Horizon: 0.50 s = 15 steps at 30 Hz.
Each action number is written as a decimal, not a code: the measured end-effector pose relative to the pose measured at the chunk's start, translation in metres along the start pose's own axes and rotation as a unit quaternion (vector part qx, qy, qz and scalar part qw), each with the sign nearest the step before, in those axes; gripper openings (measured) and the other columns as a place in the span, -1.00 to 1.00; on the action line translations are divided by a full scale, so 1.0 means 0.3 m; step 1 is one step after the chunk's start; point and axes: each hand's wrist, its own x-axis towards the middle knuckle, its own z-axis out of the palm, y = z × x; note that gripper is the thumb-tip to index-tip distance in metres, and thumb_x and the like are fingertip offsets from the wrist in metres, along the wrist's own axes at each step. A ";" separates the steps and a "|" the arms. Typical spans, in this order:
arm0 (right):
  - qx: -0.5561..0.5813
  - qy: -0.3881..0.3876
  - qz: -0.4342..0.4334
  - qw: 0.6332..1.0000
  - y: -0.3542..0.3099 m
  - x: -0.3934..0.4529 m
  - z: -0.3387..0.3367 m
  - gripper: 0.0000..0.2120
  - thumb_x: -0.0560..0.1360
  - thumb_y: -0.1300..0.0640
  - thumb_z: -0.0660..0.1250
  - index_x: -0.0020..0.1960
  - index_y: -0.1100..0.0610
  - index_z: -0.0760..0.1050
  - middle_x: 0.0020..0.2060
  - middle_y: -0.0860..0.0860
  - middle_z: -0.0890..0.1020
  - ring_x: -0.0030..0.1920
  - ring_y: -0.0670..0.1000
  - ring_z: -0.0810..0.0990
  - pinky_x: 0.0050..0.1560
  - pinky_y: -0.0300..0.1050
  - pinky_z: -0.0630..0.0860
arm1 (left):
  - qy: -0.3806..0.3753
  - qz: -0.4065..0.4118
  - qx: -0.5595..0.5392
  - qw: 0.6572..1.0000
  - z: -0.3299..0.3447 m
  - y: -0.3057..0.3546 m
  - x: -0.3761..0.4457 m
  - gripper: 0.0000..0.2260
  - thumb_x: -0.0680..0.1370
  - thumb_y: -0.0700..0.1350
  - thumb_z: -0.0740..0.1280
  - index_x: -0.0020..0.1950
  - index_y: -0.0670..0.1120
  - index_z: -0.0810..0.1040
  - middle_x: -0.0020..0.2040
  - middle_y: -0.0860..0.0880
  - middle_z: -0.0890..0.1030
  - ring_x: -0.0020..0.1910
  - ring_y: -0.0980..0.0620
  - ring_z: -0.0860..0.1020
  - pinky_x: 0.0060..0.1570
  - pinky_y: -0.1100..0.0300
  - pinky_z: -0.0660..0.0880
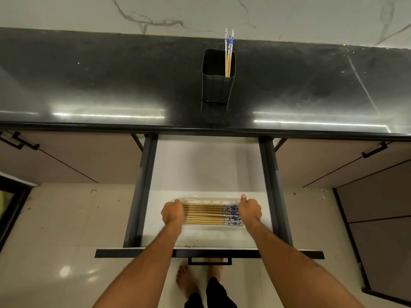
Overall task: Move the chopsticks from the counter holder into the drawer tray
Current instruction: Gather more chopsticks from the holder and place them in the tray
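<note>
Hands grip opposite ends of the tray (209, 200) in the open drawer (200, 165): left hand (173, 213), right hand (249, 210), fingers curled over its edges. Chopsticks (204, 215) lie inside; a few chopsticks in the holder (217, 85) on the counter (89, 81).

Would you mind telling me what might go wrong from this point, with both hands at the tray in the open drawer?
1. A few chopsticks are in the holder on the counter, so shutting the drawer now would leave the job unfinished.
2. The left hand and right hand grip the ends of the tray; tilting it could roll the chopsticks in the tray out.
3. The holder looks tall and narrow, so a careless reach may tip it.
</note>
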 end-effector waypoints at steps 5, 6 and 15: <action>-0.033 0.005 -0.011 0.999 -0.005 -0.004 0.001 -0.59 0.70 -0.07 0.07 -0.06 0.22 0.47 -0.15 0.12 0.58 -0.20 0.03 0.57 -0.30 -0.21 0.43 | 0.003 0.027 0.032 0.999 -0.002 0.002 -0.005 -0.69 0.68 -0.08 0.13 -0.13 -0.20 0.54 -0.13 -0.17 0.60 -0.18 -0.07 0.55 -0.21 0.10 0.48; -0.035 0.006 -0.011 0.999 -0.005 -0.005 0.003 -0.59 0.70 -0.07 0.07 -0.07 0.21 0.47 -0.16 0.11 0.58 -0.20 0.03 0.57 -0.26 -0.20 0.46 | 0.005 0.030 0.036 0.999 -0.003 0.000 -0.004 -0.69 0.68 -0.09 0.13 -0.14 -0.19 0.53 -0.14 -0.17 0.59 -0.18 -0.06 0.55 -0.22 0.10 0.48; -0.040 0.006 -0.014 0.999 -0.012 -0.018 -0.002 -0.59 0.70 -0.07 0.07 -0.07 0.21 0.47 -0.14 0.13 0.61 -0.20 0.03 0.58 -0.24 -0.18 0.49 | 0.000 0.046 0.046 0.998 -0.010 -0.010 -0.014 -0.69 0.69 -0.07 0.12 -0.09 -0.19 0.55 -0.11 -0.17 0.61 -0.15 -0.07 0.58 -0.17 0.07 0.54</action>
